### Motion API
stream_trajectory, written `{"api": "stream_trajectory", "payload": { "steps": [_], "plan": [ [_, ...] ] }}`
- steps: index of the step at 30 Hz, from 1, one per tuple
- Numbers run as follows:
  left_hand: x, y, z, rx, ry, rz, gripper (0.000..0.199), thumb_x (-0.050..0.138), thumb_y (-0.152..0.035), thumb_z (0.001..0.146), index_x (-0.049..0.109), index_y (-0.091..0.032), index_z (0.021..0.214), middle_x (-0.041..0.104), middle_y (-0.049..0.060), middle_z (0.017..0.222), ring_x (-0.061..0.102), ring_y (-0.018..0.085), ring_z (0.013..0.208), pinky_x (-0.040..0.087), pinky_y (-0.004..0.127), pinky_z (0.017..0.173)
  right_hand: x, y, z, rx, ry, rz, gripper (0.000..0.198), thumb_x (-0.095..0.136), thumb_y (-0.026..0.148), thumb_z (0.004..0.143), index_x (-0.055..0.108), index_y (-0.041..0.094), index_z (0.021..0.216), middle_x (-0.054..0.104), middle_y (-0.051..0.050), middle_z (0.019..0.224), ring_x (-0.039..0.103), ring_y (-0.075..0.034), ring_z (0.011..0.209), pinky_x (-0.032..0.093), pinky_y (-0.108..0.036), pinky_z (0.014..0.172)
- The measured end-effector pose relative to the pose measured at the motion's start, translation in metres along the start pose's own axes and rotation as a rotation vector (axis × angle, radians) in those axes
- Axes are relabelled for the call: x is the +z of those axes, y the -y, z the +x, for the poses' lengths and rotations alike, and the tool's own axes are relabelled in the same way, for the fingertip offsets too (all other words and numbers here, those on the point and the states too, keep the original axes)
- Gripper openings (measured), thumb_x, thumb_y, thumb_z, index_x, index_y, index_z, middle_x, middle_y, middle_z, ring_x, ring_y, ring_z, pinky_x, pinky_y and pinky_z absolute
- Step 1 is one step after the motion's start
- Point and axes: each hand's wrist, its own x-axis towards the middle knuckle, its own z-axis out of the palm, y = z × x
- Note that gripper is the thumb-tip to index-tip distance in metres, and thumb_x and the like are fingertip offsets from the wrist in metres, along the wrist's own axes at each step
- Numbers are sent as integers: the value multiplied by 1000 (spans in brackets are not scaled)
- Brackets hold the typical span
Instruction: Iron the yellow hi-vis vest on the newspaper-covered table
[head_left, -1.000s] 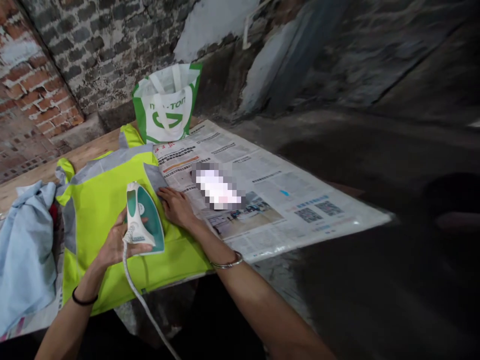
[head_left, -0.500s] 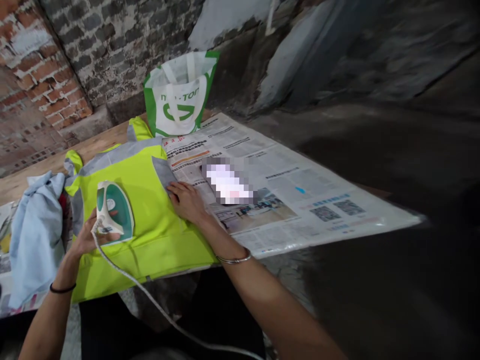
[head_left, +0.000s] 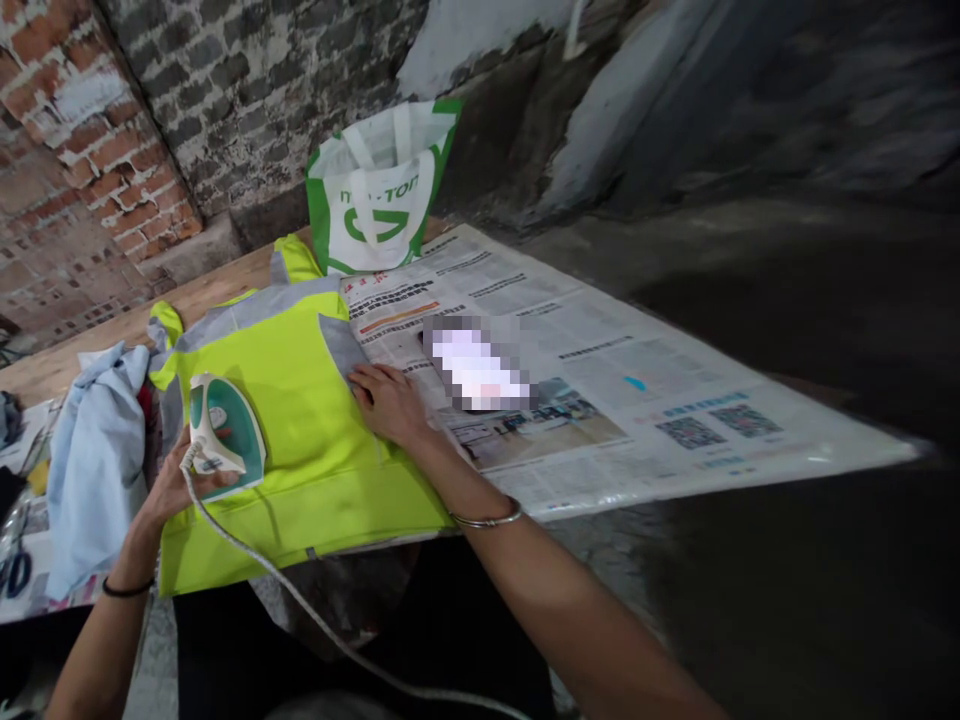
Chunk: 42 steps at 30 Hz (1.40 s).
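Note:
A yellow-green safety vest (head_left: 300, 410) with grey reflective strips lies flat on the table. On its left half rests a green and white clothes iron (head_left: 244, 435), its white cord (head_left: 300, 600) running down toward me. My left hand (head_left: 176, 480) is closed around the iron's handle; the handle is partly hidden by the iron's body and cord. My right hand (head_left: 394, 405) lies on the vest's right edge, by the grey strip, fingers stretched out and slightly bent. Just beyond it is a phone (head_left: 476, 370) with a blurred-out screen.
Newspaper under clear plastic (head_left: 570, 320) covers the table's right part. A green and white bag (head_left: 382, 205) stands at the back. Light blue cloth (head_left: 101, 460) lies left of the vest, near dark-handled scissors (head_left: 16, 573). A brick wall (head_left: 225, 110) rises behind.
The iron, in my left hand, has slid a little to the left across the vest. My right hand stays at the vest's edge. The whole view has shifted slightly left.

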Motion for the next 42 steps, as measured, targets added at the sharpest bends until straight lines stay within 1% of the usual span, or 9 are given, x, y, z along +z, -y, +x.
{"api": "stream_trajectory", "payload": {
  "steps": [5, 8, 11, 14, 20, 26, 30, 36, 42],
  "plan": [
    [42, -25, 4, 220, 99, 96, 61, 93, -48, 61, 77, -27, 115, 66, 9, 129, 62, 37, 122, 54, 53, 106, -3, -9, -2, -57, 81, -21, 46, 46, 27, 100, 64, 19, 141, 57, -9, 153, 45, -30, 142, 37, -48, 116],
    [77, -41, 14, 327, 185, 92, 58, 93, -48, 63, 78, -27, 115, 66, 9, 127, 52, 39, 136, 47, 54, 115, -10, -16, -18, -64, 76, -26, 53, 47, 30, 99, 56, 12, 148, 49, -15, 159, 45, -30, 144, 38, -47, 117],
    [103, -52, 28, 361, 210, 66, 58, 90, -49, 68, 77, -24, 119, 63, 11, 134, 50, 38, 138, 45, 52, 117, -18, -19, -38, -66, 33, -40, 51, 45, 32, 101, 57, 13, 147, 52, -16, 156, 46, -30, 143, 37, -48, 117],
    [110, -57, 37, 344, 182, 39, 60, 91, -50, 66, 77, -23, 119, 59, 11, 139, 50, 38, 138, 44, 52, 118, -23, -16, -48, -55, 8, -58, 47, 45, 34, 103, 61, 18, 144, 56, -14, 153, 47, -30, 142, 37, -49, 116],
    [70, -49, 24, 290, 184, 88, 48, 93, -48, 61, 81, -26, 102, 70, 8, 114, 56, 41, 129, 48, 60, 112, -28, -8, -44, -28, -7, -62, 43, 47, 36, 104, 65, 18, 139, 60, -13, 149, 49, -28, 139, 37, -44, 115],
    [15, -7, -6, 110, 61, 79, 64, 92, -53, 61, 74, -25, 116, 66, 9, 126, 70, 30, 101, 62, 50, 89, -27, -9, -47, -32, -23, -73, 43, 48, 35, 103, 67, 18, 137, 61, -13, 147, 50, -30, 137, 38, -45, 113],
    [-10, 15, -28, 93, -3, 112, 61, 89, -54, 65, 73, -27, 117, 68, 8, 120, 70, 28, 101, 60, 48, 96, -20, -14, -48, -62, -50, -68, 44, 45, 33, 102, 68, 20, 136, 63, -11, 145, 52, -31, 135, 40, -48, 112],
    [-19, 16, -52, 121, -63, 229, 53, 90, -50, 65, 76, -29, 112, 62, 8, 135, 62, 34, 122, 56, 51, 103, -11, -22, -50, -99, -89, -85, 43, 44, 34, 101, 71, 19, 131, 65, -12, 143, 55, -30, 131, 44, -47, 109],
    [-17, 19, -24, -17, -107, -65, 63, 99, -35, 49, 75, -25, 107, 63, 9, 134, 60, 36, 125, 52, 54, 109, -4, -28, -51, -137, -127, -88, 42, 44, 35, 101, 71, 19, 129, 67, -13, 140, 57, -30, 129, 45, -47, 108]
  ]
}}
